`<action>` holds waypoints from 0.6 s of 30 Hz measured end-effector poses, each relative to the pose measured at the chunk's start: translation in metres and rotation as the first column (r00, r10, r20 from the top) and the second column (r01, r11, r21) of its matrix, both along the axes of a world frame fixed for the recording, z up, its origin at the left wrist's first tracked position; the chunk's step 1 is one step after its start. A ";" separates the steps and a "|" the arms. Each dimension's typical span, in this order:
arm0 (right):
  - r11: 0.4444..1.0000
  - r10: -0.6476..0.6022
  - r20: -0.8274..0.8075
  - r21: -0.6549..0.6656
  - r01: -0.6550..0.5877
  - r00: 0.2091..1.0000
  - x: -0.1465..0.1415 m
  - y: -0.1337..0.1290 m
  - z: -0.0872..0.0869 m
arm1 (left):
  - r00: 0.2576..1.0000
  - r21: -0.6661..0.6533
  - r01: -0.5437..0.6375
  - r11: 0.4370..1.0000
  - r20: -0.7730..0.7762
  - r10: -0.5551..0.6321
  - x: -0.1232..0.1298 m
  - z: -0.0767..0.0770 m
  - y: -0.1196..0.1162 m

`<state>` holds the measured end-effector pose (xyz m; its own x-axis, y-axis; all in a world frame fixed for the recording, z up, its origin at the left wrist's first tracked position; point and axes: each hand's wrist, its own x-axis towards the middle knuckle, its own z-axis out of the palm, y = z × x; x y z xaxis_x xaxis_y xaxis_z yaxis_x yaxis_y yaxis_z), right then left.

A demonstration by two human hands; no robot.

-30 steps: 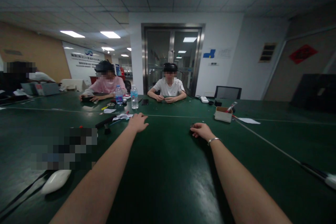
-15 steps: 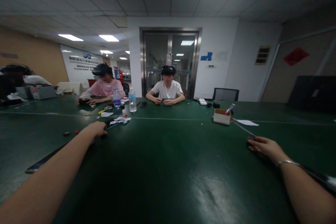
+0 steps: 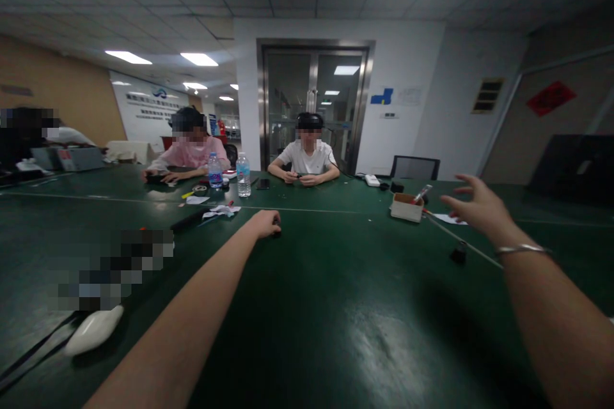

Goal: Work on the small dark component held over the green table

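Observation:
My left hand (image 3: 263,223) is over the middle of the table, its fingers closed around a small black object (image 3: 277,231) mostly hidden by them. My right hand (image 3: 480,204) is raised on the right, fingers spread, holding nothing. Below it a black binder clip (image 3: 458,253) sits on the dark green table (image 3: 330,281), apart from the hand. A thin pale rod or cord (image 3: 472,245) runs behind the clip from a small cardboard box (image 3: 407,209) toward my right wrist.
At the left lie a white rounded object (image 3: 96,331) with dark straps, a long black item (image 3: 190,220) and crumpled paper (image 3: 221,211). Two water bottles (image 3: 244,176) stand farther back. Across the table sit a person in white (image 3: 309,156) and a person in pink (image 3: 199,153).
My left hand has moved right, from beside the black item to mid-table. My right hand has let go of the binder clip and risen, its fingers opening. The view has shifted slightly.

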<state>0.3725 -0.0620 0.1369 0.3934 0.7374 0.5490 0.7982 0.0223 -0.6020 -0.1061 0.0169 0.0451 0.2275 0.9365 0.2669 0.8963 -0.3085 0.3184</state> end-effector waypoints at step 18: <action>0.617 0.683 -0.260 -0.294 -0.730 0.683 -0.232 0.090 -0.138 | 0.664 -0.035 0.241 0.970 0.734 -0.139 0.083 -0.056 0.008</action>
<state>0.1405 0.0275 -0.0007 -0.2918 0.9383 0.1856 0.5529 0.3238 -0.7677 -0.0234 0.0245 -0.0112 0.1878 0.9301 0.3156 0.2958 -0.3600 0.8848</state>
